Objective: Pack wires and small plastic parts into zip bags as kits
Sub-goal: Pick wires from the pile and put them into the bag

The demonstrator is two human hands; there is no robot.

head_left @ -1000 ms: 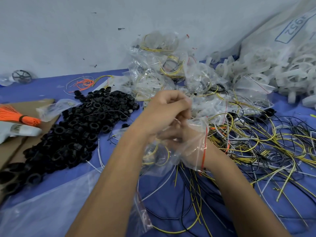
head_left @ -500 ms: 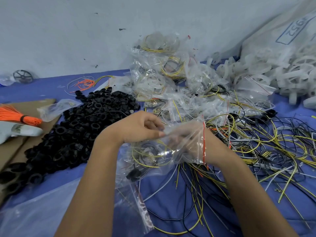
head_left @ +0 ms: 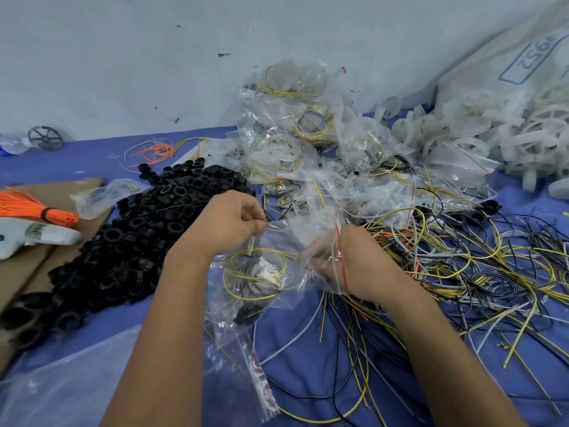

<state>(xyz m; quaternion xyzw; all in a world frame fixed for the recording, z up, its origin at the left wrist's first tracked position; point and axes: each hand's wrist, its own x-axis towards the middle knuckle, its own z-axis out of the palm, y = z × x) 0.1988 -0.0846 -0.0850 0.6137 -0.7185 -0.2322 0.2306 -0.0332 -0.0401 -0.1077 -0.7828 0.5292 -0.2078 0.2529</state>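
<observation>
A clear zip bag [head_left: 264, 272] with a red seal line hangs between my hands above the blue cloth. Coiled yellow and black wires and a black plastic part lie inside it. My left hand [head_left: 229, 223] pinches the bag's upper left edge with curled fingers. My right hand [head_left: 348, 266] is inside the bag's mouth, seen through the plastic, with the red seal line across its wrist. Loose yellow, black and white wires [head_left: 462, 266] spread to the right. A heap of black plastic rings [head_left: 123, 241] lies to the left.
Filled zip bags [head_left: 308, 143] are piled at the back centre. White plastic rings [head_left: 480, 134] spill from a large sack at the back right. An orange wire bundle [head_left: 34, 208] and cardboard [head_left: 27, 266] lie at the left. Flat clear plastic [head_left: 61, 386] covers the near left.
My left hand dropped from above the right hand and moved left to the bag's edge. The bag spread out and sank, showing the coiled wires inside.
</observation>
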